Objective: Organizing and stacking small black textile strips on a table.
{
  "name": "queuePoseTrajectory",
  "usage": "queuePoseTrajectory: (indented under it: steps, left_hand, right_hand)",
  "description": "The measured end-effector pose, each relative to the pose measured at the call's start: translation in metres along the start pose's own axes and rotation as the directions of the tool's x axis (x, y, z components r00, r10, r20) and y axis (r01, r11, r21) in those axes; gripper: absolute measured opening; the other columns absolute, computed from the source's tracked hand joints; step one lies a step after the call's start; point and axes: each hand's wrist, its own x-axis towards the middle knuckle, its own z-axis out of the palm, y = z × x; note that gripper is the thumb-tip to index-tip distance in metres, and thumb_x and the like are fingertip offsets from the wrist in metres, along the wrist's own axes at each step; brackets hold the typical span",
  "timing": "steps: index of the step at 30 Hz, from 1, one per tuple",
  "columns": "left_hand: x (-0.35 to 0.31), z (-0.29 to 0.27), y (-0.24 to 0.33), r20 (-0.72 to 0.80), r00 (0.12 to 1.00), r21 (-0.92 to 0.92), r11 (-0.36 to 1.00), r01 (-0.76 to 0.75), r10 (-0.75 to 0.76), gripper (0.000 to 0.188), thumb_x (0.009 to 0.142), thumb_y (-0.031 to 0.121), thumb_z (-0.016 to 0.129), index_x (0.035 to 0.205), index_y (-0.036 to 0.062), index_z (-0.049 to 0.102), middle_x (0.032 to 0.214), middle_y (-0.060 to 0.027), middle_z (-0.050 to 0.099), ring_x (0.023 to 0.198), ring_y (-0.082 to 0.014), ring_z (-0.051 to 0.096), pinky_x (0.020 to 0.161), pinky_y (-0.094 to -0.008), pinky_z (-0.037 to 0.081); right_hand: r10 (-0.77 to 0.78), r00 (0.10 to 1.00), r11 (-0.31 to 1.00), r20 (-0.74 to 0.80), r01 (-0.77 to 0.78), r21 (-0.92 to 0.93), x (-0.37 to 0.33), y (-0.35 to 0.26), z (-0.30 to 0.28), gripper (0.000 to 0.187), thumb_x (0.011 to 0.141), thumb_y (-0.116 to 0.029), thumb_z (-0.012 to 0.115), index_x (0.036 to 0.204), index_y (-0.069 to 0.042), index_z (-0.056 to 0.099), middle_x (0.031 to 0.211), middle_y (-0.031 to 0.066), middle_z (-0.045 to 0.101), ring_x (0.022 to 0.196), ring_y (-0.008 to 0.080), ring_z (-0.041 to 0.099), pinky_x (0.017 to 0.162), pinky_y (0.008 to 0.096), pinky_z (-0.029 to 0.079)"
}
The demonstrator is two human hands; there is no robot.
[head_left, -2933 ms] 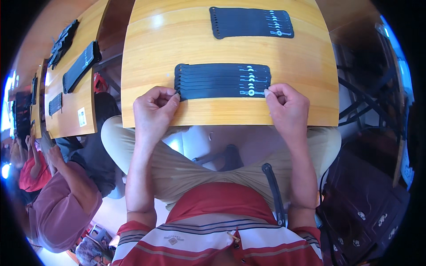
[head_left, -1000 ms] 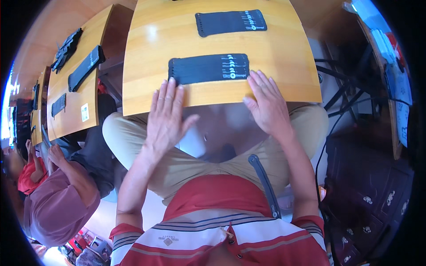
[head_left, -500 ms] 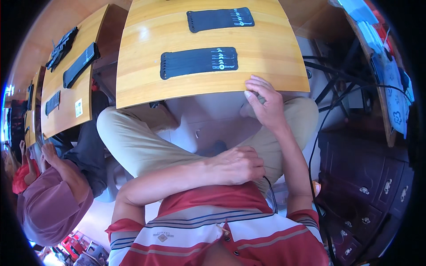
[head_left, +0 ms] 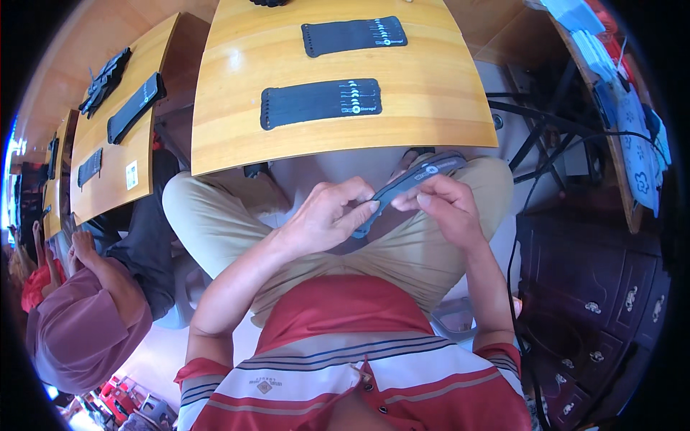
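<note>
Above my lap, my left hand (head_left: 332, 215) pinches the lower end of a dark strap bundle (head_left: 394, 188) with a pale printed mark, slanting up to the right. My right hand (head_left: 451, 208) is at the same bundle's right side, fingers curled in against it, thumb bent. The bundle's upper end reaches past my right fingers toward the table edge. On the wooden table (head_left: 223, 136) two similar flat black strap bundles lie, a nearer one (head_left: 309, 106) and a farther one (head_left: 345, 39), both with pale printing at the right end.
To the left, another wooden table (head_left: 108, 176) carries more black bundles; a seated person (head_left: 93, 316) in a mauve top is beside it. A black cable (head_left: 512, 244) hangs at my right, near dark drawers (head_left: 575, 287). Blue-white packages (head_left: 632, 158) lie at the far right.
My left hand has come up from my waist, where a black cable hung beside it, and now grips a strap bundle. My right hand has left the table edge and moved down to the bundle.
</note>
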Motion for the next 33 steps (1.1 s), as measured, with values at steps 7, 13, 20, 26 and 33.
queuePoseTrajectory:
  steps: [7, 13, 20, 26, 33]
  left_hand:
    - [-0.018, -0.003, 0.004, -0.061, 0.992, -0.107, 0.989, 0.101, -0.108, 0.012, 0.101, 0.008, 0.062, 0.108, -0.0019, 0.061, 0.078, -0.0084, 0.068, 0.068, -0.0139, 0.066, 0.061, -0.0294, 0.053]
    - [-0.026, -0.028, 0.001, -0.278, 0.922, -0.302, 0.936, 0.181, -0.268, 0.018, 0.096, 0.011, 0.073, 0.106, -0.0024, 0.067, 0.088, -0.0016, 0.069, 0.07, -0.0055, 0.063, 0.063, -0.0208, 0.052]
    - [-0.025, -0.056, -0.003, -0.422, 0.836, -0.324, 0.919, 0.223, -0.351, 0.013, 0.094, 0.007, 0.075, 0.101, -0.0013, 0.068, 0.078, -0.0049, 0.069, 0.069, -0.0098, 0.067, 0.063, -0.0244, 0.056]
    - [-0.024, -0.063, -0.018, -0.523, 0.799, -0.357, 0.927, 0.111, -0.297, 0.015, 0.093, 0.009, 0.076, 0.104, 0.0009, 0.07, 0.077, -0.0031, 0.071, 0.064, -0.0043, 0.064, 0.049, -0.0175, 0.046]
    - [-0.024, -0.072, -0.024, -0.556, 0.759, -0.414, 0.905, 0.098, -0.337, 0.017, 0.092, 0.005, 0.076, 0.107, -0.0016, 0.072, 0.083, -0.0042, 0.072, 0.073, -0.0087, 0.069, 0.067, -0.0215, 0.056]
  right_hand:
    - [-0.173, 0.911, 0.985, -0.374, 0.166, -0.05, 0.023, -0.017, 0.021, 0.01, 0.096, -0.005, 0.068, 0.102, 0.003, 0.07, 0.091, 0.0086, 0.072, 0.078, 0.0147, 0.069, 0.077, 0.0282, 0.057]
    - [-0.132, 0.906, 0.967, -0.403, 0.207, 0.148, 0.043, -0.018, 0.022, 0.017, 0.1, -0.014, 0.066, 0.103, 0.003, 0.07, 0.084, 0.0078, 0.07, 0.07, 0.0125, 0.068, 0.068, 0.0289, 0.06]
    - [-0.11, 0.908, 0.969, -0.404, 0.188, 0.159, 0.059, -0.001, 0.016, 0.024, 0.102, -0.02, 0.065, 0.104, 0.003, 0.071, 0.082, 0.0079, 0.07, 0.07, 0.0112, 0.068, 0.069, 0.0287, 0.062]
    - [-0.133, 0.901, 0.976, -0.414, 0.191, 0.101, 0.069, 0.008, 0.012, 0.025, 0.103, -0.02, 0.064, 0.106, 0.004, 0.071, 0.081, 0.0076, 0.07, 0.07, 0.0119, 0.068, 0.069, 0.0288, 0.062]
    - [-0.059, 0.916, 0.961, -0.396, 0.16, 0.227, 0.072, 0.01, 0.01, 0.028, 0.106, -0.018, 0.057, 0.116, 0.007, 0.066, 0.085, 0.0117, 0.069, 0.072, 0.0152, 0.069, 0.069, 0.0318, 0.063]
